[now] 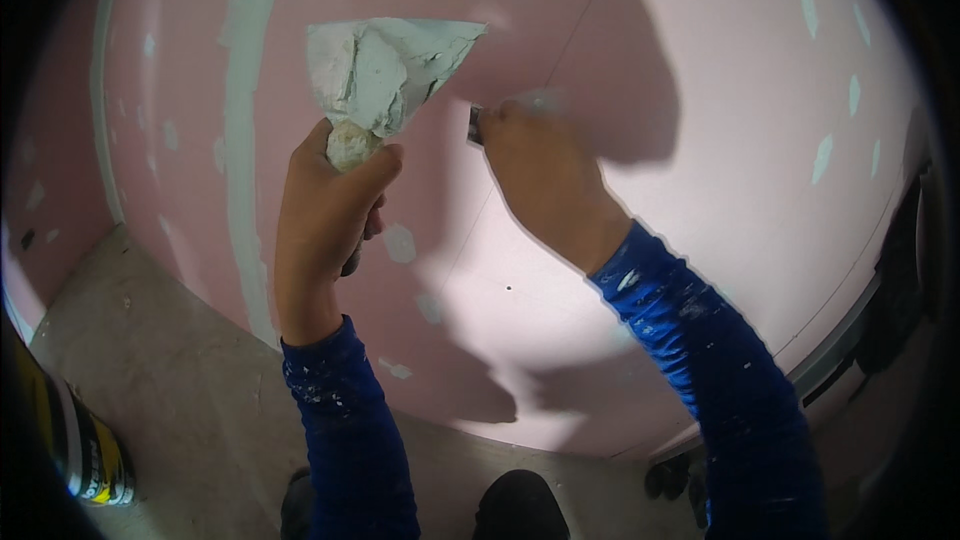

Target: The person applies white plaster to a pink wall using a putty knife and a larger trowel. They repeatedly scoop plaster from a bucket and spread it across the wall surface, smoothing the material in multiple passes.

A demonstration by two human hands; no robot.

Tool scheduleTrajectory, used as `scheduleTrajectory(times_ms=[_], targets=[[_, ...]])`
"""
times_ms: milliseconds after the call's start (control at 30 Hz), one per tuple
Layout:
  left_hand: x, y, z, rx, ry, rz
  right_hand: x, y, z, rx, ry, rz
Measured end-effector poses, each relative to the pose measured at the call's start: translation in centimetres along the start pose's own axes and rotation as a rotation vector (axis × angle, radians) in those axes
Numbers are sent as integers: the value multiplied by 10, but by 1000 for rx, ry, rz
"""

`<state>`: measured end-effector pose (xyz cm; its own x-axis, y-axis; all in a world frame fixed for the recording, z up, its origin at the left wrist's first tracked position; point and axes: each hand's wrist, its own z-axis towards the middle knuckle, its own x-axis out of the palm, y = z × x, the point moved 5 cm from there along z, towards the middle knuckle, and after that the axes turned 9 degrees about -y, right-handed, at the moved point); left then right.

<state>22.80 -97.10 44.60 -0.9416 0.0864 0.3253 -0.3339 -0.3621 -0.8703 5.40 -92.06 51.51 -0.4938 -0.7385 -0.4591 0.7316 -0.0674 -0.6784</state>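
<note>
My left hand (pixel 325 205) is wrapped round the crusted handle of a wide putty knife (pixel 322 60), its blade pointing up. A thick lump of pale joint compound (pixel 385 75) covers most of that blade. To the right, my right hand (pixel 550 180) is closed close to the pink wallboard (pixel 540 330). From its fingers sticks the dark metal edge of a small scraper (pixel 475 126); the rest is hidden by the hand. Beside those fingers a faint smear of compound (pixel 540 98) lies on the board, near a thin seam line.
A filled joint (pixel 245 140) runs down the board on the left, with several pale filled spots around. A yellow and black bucket (pixel 95 450) stands on the concrete floor (pixel 190 370) at lower left. Dark objects (pixel 900 250) are at the right edge. My shoe (pixel 520 508) shows below.
</note>
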Motion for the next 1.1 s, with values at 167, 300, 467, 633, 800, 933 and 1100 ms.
scheduleTrajectory(times_ms=[167, 300, 467, 633, 800, 933, 1100], targets=[[-6, -7, -7, 24, 31, 32, -41, -74, 18, -152, -286, 12], [-11, -16, -11, 46, 25, 11, -63, -107, 4, 298, 1, 72], [-26, -20, -9, 22, -27, 7, -80, -86, 16, 202, 34, 82], [-28, -21, -9, 18, -14, 13, -55, -54, 17, 94, -128, -93], [-31, -13, -6, 29, -10, 15, -3, 29, -1, 37, -94, -220], [-28, -21, -8, 9, -12, 27, 0, 46, -16, -68, 47, -38], [-28, -19, -9, 42, -16, 16, -32, 0, -46, 92, 198, 269]])
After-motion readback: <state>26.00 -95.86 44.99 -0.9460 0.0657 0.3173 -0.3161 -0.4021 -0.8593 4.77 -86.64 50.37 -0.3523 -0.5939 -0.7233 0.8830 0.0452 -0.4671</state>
